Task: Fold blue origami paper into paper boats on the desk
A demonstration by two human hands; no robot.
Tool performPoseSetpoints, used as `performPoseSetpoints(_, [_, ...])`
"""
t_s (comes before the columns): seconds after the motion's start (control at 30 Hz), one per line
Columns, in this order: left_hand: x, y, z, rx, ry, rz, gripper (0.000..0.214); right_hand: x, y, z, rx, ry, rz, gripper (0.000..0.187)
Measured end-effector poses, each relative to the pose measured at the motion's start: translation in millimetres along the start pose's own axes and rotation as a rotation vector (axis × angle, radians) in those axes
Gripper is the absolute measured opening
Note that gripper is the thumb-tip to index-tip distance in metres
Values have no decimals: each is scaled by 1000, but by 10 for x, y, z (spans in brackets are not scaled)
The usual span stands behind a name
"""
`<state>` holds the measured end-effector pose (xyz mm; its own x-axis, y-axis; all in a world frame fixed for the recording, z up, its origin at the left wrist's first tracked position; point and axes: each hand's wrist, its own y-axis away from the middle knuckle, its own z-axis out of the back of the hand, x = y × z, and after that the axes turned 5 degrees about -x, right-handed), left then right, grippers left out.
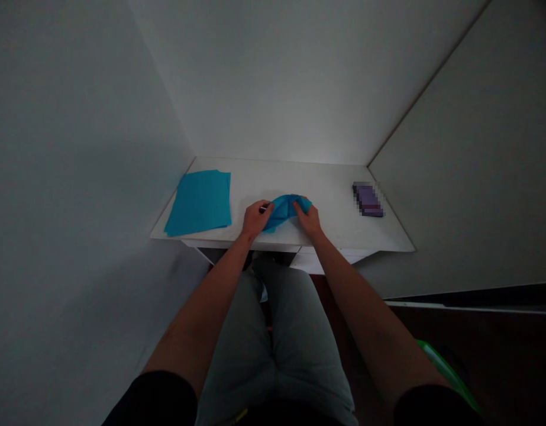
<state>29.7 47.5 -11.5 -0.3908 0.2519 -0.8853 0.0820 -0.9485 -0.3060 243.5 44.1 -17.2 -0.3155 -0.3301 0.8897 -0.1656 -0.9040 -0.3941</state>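
Black sleeves (155, 396) came first, right up close, with bare forearms running out of them and grey-green trousers (273, 349) filling the space between! Out ahead, at the near edge of the white desk (255, 174), both hands were busy on one thing: a folded blue paper (282, 208), creased and bowed upward in the middle. Left hand (256, 218) had its end, fingers curled in and thumb pressed against the paper; a small dark patch with a pale streak showed beside that thumb, too small to name. Right hand (309, 220) gripped the other end, thumb across the near face, the fingertips mostly out of sight behind. Whether the paper's lower edge touched the desktop, I couldn't tell.

Over on the left lay a stack of blue sheets (199, 204), flat, their edges not quite lined up. Far over to the right, near the desk's side edge, sat a purple and black object (369, 200), blurred into blocks. And down low on the right, a curved green rim (448, 373) stood out against the dark floor (503, 346)!
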Motion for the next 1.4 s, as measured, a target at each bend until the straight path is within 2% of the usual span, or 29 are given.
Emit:
performPoseSetpoints(0.2, [34, -1, -5, 24, 16, -44, 27, -23, -7, -4, 5, 7, -61, 53])
performPoseSetpoints(0.47, [44, 8, -38, -77, 135, -5, 18, -32, -1, -7, 58, 90, -27, 57])
performPoseSetpoints(0.67, [-12, 52, -20, 8, -58, -208, 24, 25, 14, -12, 133, 83, 61, 52])
performPoseSetpoints(0.77, [-36, 65, -28, 49, -110, -242, 26, 22, 13, -4, 149, 109, 50, 52])
performPoseSetpoints(0.93, [-28, 27, -14, -15, -61, -195, 14, 23, 22, 15, 205, 121, 66, 49])
performPoseSetpoints(1.03, [-15, -2, 8, -71, 2, -89, 8, 46, 32, 19, 239, 126, 75, 42])
performPoseSetpoints(1.13, [-11, -13, 21, -126, 42, -19, 13, 51, 33, 16, 220, 129, 41, 41])
performPoseSetpoints(1.27, [6, -14, 33, -188, 41, -19, 22, 25, 26, 8, 179, 116, -20, 48])
performPoseSetpoints(1.4, [43, -27, 62, -272, 47, 3, 40, 6, 38, 7, 218, 152, 13, 43])
